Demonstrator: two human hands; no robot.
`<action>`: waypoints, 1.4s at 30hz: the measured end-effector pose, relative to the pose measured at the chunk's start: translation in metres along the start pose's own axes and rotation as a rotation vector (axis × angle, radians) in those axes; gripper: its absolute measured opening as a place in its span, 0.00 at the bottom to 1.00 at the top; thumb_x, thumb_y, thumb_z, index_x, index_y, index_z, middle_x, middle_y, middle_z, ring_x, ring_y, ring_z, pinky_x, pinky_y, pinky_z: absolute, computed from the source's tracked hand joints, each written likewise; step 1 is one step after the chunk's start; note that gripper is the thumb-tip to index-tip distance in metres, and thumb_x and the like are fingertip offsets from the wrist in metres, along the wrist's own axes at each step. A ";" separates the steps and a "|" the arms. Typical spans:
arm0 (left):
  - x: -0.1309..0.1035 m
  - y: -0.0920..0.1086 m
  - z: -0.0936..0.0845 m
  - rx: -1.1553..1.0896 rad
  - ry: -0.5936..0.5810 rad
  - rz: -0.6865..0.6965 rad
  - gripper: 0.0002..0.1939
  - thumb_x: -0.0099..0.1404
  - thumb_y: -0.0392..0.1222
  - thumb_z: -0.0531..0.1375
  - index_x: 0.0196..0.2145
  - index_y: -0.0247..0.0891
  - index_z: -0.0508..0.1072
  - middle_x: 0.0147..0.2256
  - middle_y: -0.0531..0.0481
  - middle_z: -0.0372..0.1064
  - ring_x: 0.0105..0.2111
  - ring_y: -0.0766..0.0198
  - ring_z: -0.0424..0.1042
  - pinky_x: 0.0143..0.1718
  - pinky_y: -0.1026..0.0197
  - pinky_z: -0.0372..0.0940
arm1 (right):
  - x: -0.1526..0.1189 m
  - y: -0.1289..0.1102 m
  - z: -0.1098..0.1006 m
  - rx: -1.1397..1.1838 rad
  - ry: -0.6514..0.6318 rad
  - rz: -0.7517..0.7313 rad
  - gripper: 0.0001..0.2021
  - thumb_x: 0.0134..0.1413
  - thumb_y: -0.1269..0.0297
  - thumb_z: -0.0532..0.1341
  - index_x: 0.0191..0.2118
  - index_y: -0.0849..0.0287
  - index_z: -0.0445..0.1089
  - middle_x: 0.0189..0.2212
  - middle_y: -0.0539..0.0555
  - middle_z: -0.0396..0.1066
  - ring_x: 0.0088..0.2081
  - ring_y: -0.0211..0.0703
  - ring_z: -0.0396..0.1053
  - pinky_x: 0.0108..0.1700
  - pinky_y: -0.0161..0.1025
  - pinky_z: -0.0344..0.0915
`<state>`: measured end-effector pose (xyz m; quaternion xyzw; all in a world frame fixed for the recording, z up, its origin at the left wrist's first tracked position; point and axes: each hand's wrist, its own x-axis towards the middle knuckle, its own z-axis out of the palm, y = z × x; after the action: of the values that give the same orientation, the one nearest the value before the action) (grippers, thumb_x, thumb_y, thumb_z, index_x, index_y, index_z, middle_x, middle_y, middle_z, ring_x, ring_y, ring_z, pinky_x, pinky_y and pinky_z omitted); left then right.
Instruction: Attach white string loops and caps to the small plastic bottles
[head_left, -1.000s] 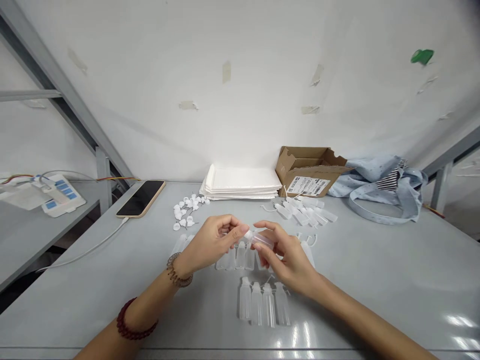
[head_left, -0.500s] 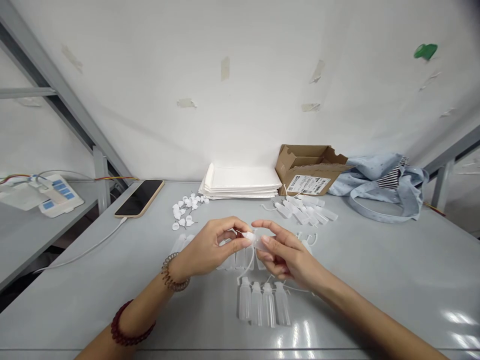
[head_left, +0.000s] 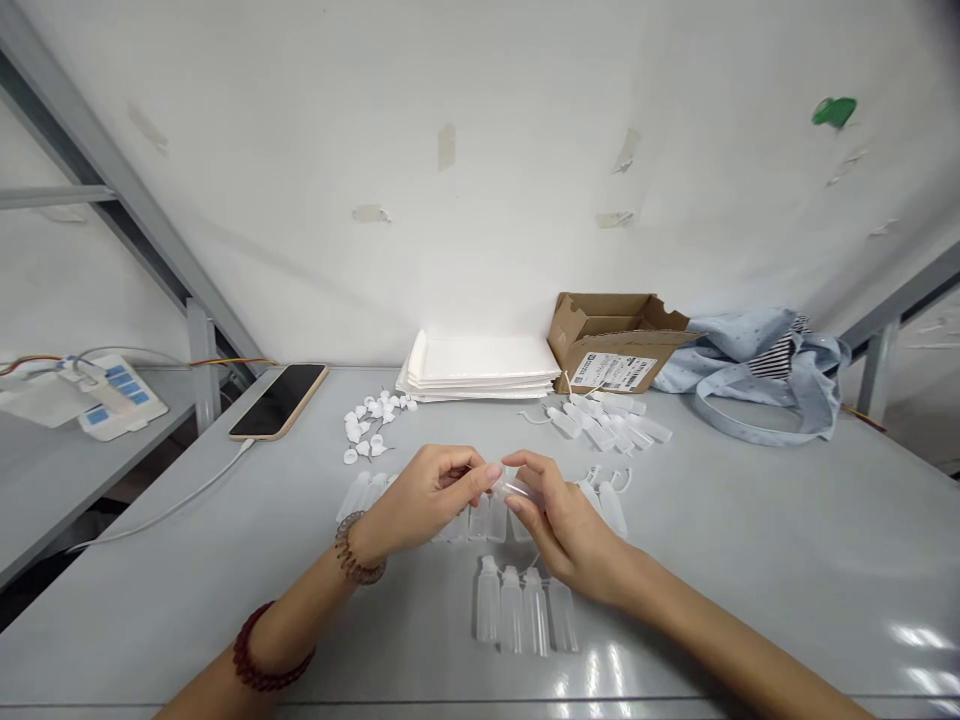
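Observation:
My right hand [head_left: 566, 515] grips a small clear plastic bottle [head_left: 519, 489] between thumb and fingers, above the grey table. My left hand [head_left: 435, 492] is closed at the bottle's neck end, its thumb and fingertips pinched together; what lies between them is mostly hidden. In front of my hands lie several open clear bottles [head_left: 511, 610] side by side. More bottles lie partly hidden under both hands, some with strap loops [head_left: 613, 508] at the right. Several white needle-tipped caps [head_left: 377, 408] are scattered beyond my left hand.
Capped bottles [head_left: 607, 420] lie in a heap before an open cardboard box [head_left: 622, 345]. White envelopes [head_left: 484, 365] are stacked at the wall. A phone [head_left: 279, 400] with a cable sits left, a light blue cloth bag [head_left: 765, 380] right.
My left hand has closed over the bottle's neck, and the white needle tip seen there before is now hidden. My right fingers have drawn in around the bottle. The view has shifted slightly.

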<state>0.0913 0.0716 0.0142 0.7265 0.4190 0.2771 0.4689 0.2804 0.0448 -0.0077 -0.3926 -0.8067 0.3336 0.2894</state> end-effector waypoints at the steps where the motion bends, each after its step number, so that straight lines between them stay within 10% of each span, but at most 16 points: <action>1: 0.000 0.001 0.000 0.001 0.002 0.009 0.20 0.65 0.52 0.52 0.22 0.36 0.66 0.20 0.55 0.60 0.22 0.69 0.59 0.23 0.67 0.56 | 0.000 -0.002 -0.001 0.098 -0.001 0.033 0.12 0.64 0.63 0.45 0.52 0.55 0.46 0.25 0.45 0.55 0.21 0.34 0.50 0.26 0.34 0.49; 9: -0.001 0.003 0.001 0.096 0.050 0.131 0.14 0.65 0.47 0.54 0.29 0.36 0.73 0.26 0.51 0.68 0.26 0.67 0.64 0.29 0.65 0.60 | 0.009 0.001 -0.013 1.132 -0.198 0.494 0.11 0.58 0.54 0.55 0.37 0.52 0.52 0.18 0.39 0.45 0.17 0.28 0.33 0.18 0.28 0.34; 15: 0.001 0.001 0.003 0.129 0.071 0.162 0.12 0.64 0.46 0.55 0.32 0.36 0.74 0.29 0.50 0.71 0.28 0.66 0.65 0.29 0.65 0.60 | 0.015 0.006 -0.020 1.299 -0.291 0.604 0.13 0.56 0.57 0.59 0.31 0.54 0.52 0.17 0.38 0.45 0.16 0.26 0.31 0.14 0.25 0.33; 21: 0.003 -0.002 0.002 0.032 0.156 0.037 0.15 0.62 0.49 0.56 0.24 0.35 0.69 0.22 0.53 0.65 0.24 0.67 0.63 0.26 0.66 0.60 | 0.012 0.006 -0.014 0.513 -0.011 0.241 0.11 0.58 0.54 0.55 0.41 0.55 0.60 0.23 0.45 0.58 0.20 0.32 0.56 0.24 0.32 0.58; 27: 0.006 -0.006 0.001 -0.080 0.149 -0.040 0.16 0.61 0.48 0.56 0.22 0.36 0.67 0.21 0.54 0.63 0.22 0.68 0.62 0.25 0.66 0.61 | 0.009 0.017 -0.011 -0.241 0.120 -0.185 0.11 0.63 0.63 0.48 0.45 0.59 0.64 0.26 0.52 0.62 0.25 0.39 0.58 0.28 0.36 0.56; 36: 0.011 -0.013 0.001 -0.059 0.183 -0.012 0.15 0.62 0.52 0.55 0.30 0.36 0.69 0.25 0.52 0.66 0.24 0.67 0.65 0.27 0.65 0.63 | 0.018 0.017 -0.027 -0.244 0.151 -0.034 0.15 0.64 0.61 0.46 0.27 0.57 0.60 0.20 0.49 0.61 0.22 0.37 0.59 0.26 0.34 0.55; 42: 0.012 -0.016 -0.015 -0.068 0.324 -0.093 0.16 0.62 0.52 0.55 0.33 0.35 0.69 0.26 0.50 0.67 0.24 0.67 0.65 0.26 0.64 0.64 | 0.024 0.051 -0.084 -0.726 0.307 0.448 0.15 0.63 0.63 0.44 0.31 0.60 0.64 0.24 0.56 0.71 0.26 0.44 0.68 0.29 0.35 0.55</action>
<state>0.0798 0.0918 0.0055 0.6360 0.5126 0.3825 0.4318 0.3519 0.1142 0.0099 -0.6783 -0.7145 0.0214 0.1699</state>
